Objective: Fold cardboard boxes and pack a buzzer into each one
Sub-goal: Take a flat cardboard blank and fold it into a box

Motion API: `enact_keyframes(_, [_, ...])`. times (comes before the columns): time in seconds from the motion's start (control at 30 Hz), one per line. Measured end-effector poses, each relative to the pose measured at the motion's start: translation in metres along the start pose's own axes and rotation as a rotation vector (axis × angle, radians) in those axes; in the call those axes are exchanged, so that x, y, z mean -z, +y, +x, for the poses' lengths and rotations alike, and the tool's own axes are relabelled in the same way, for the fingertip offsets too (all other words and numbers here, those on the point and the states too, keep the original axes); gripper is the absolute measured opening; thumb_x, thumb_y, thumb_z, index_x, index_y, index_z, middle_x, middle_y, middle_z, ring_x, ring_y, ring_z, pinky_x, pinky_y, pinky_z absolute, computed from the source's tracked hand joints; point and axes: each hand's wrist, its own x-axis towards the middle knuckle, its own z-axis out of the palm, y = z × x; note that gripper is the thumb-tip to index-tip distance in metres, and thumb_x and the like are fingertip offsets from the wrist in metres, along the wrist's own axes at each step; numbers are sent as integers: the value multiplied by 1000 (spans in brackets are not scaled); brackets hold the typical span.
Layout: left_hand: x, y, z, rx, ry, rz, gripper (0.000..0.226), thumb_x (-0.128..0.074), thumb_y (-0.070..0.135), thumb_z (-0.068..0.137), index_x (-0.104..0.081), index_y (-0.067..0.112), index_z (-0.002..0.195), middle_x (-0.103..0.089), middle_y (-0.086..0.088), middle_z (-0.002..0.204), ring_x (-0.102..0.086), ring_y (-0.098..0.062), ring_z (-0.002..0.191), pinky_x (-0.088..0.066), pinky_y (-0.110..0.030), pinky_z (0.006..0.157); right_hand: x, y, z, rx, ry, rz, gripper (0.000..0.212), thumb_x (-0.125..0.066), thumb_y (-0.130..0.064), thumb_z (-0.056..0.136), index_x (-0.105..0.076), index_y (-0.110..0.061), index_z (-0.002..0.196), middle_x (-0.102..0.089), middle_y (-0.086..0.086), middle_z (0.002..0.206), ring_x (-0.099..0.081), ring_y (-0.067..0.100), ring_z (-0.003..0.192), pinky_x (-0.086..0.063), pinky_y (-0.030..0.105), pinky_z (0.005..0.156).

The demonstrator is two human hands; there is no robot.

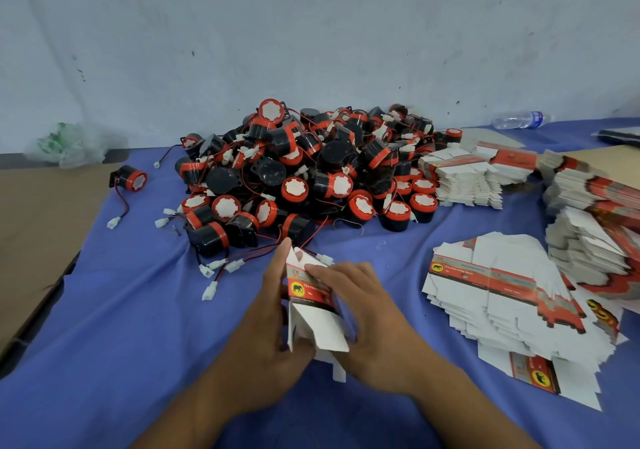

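- Near the front of the blue cloth (121, 310), both hands hold one partly folded box (313, 305).
- Left hand (266, 327) grips its left side, thumb stretched up along the edge.
- Right hand (367, 313) pinches the printed top face.
- Behind them lies a pile of buzzers (304, 171); flat boxes (512, 296) are stacked to the right.

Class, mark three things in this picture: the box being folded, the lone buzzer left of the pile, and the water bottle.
box (304, 293): head view, on its red printed band.
lone buzzer (133, 179): head view, on its red-rimmed face.
water bottle (518, 119): head view, on its clear body.
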Motion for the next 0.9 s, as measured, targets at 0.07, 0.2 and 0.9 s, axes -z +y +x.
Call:
enact_keyframes(0.07, [0, -1, 3, -16, 33, 9, 95, -64, 1, 80, -11, 30, 154, -39, 18, 149, -48, -8, 131, -47, -20, 97, 1, -2, 1, -36, 41, 23, 72, -79, -35, 77, -43, -33, 139, -48, -15, 120, -38, 6, 114, -29, 10, 97])
enact_keyframes(0.2, [2, 1, 12, -24, 31, 351, 66, -68, 15, 81, -36, 38, 134, -6, 16, 161, -17, -11, 148, -19, -15, 113, 3, 0, 0, -170, 123, 124, 65, -88, -29, 69, -56, -31, 125, -58, -12, 113, -52, 4, 113, -21, 36, 121])
enact_keyframes(0.9, [19, 6, 7, 153, -85, -392, 29, -68, 43, 79, -63, 27, 102, -53, -3, 82, -52, -12, 77, -46, -20, 69, 17, -6, 5, -451, -179, 832, 51, -79, -20, 73, -64, -38, 118, -62, -16, 93, -60, 5, 87, -51, 21, 76])
